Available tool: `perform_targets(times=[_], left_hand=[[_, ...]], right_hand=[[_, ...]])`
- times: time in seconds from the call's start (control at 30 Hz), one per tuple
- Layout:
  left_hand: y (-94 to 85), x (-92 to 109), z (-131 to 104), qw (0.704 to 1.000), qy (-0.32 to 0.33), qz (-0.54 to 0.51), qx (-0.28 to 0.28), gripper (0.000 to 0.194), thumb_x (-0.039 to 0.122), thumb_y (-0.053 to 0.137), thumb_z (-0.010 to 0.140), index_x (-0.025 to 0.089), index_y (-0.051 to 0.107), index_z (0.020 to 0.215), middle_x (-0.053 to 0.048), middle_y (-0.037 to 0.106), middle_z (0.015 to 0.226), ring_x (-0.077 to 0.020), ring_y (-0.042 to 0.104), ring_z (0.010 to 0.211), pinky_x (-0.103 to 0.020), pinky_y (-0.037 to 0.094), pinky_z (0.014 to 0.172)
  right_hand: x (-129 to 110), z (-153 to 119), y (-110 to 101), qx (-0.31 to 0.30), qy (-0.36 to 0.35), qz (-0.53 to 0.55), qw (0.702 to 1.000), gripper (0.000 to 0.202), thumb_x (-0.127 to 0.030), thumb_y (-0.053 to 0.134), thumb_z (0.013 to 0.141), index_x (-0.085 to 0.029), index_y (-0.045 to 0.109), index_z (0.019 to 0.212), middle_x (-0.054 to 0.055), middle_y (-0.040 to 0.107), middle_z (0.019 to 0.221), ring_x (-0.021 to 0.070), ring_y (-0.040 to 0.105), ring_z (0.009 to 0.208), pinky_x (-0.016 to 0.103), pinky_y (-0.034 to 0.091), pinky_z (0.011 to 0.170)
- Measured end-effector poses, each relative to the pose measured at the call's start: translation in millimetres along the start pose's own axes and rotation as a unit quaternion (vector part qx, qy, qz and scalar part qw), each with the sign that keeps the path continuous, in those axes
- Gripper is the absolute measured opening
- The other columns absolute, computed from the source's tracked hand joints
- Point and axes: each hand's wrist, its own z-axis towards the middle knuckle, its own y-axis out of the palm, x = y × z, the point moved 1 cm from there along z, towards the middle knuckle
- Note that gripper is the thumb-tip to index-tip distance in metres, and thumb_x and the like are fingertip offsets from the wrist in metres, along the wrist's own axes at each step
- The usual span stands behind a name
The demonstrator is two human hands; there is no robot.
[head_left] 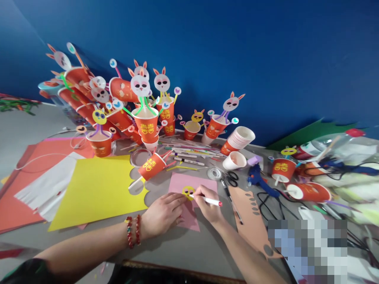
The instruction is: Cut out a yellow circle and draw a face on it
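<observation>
- The yellow disc (188, 191), with a face drawn on it, lies on the pink paper (178, 182), the landmark here.
- The left hand (164, 213) lies flat over the left part of the pink paper, fingertips at the disc's edge.
- The right hand (209, 205), over the pink paper's right part, is closed around a white marker (212, 201) with a red end; its tip meets the disc. The hands are near each other but apart.
- Left of the pink paper is a large yellow sheet (97, 189).
- Just beyond its far edge are a tipped red cup (151, 167), a tape roll (213, 174) and scissors (232, 178); farther beyond, rabbit-faced cups (146, 122).
- Right of it lie a black pen (231, 202), a peach sheet (250, 228) and a blue glue gun (258, 179).
</observation>
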Motion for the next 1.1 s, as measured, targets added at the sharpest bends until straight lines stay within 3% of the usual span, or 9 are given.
perform_targets(times=[0.67,1.1], left_hand=[[4.6,0.6,-1.5,1.000,-0.021,-0.020,-0.002,0.018,0.027,0.056,0.099,0.012,0.065,0.101,-0.017,0.063,0.133,-0.0294,0.056,0.129,-0.047,0.045,0.111],[2.3,1.2,-0.9,1.000,-0.022,-0.019,0.004,0.020,0.029,0.052,0.101,0.014,0.065,0.097,-0.016,0.065,0.131,-0.0282,0.056,0.128,-0.047,0.048,0.109]], right_hand=[[-3.4,2.4,0.8,-0.014,-0.007,-0.050,0.999,0.021,-0.021,0.050,0.087,-0.023,0.053,0.067,-0.001,0.062,0.064,0.0153,0.055,0.059,0.026,0.043,0.062],[-3.6,1.8,1.0,-0.013,-0.012,-0.070,0.997,0.020,-0.021,0.049,0.087,-0.024,0.051,0.067,-0.002,0.059,0.061,0.0157,0.054,0.058,0.025,0.040,0.059]])
